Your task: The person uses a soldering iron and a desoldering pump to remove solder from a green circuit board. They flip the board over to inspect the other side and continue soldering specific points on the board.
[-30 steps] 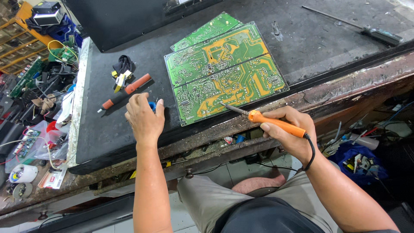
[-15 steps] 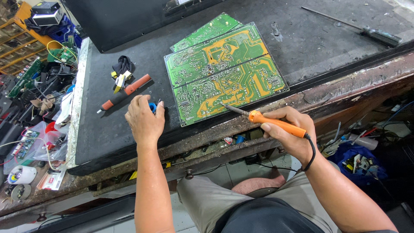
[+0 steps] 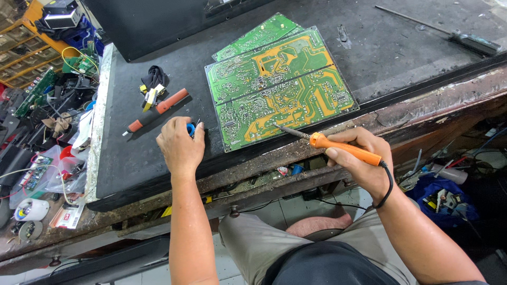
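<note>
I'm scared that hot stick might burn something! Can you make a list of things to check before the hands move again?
1. Right hand grips the orange soldering iron by its handle: ok.
2. Iron tip on the near edge of the green circuit board: ok.
3. Left hand well apart from the tip: ok.
4. Left hand on the small blue object: ok; what it is, cannot tell.
5. Tip hot: cannot tell.
6. Red-handled tool lies away from the iron: ok.

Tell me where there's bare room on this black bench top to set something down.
Bare mat lies between the left hand and the bench's left edge, and again right of the circuit boards toward the far screwdriver. It is crowded around the boards, the red-handled tool and the parts pile at left.
</note>
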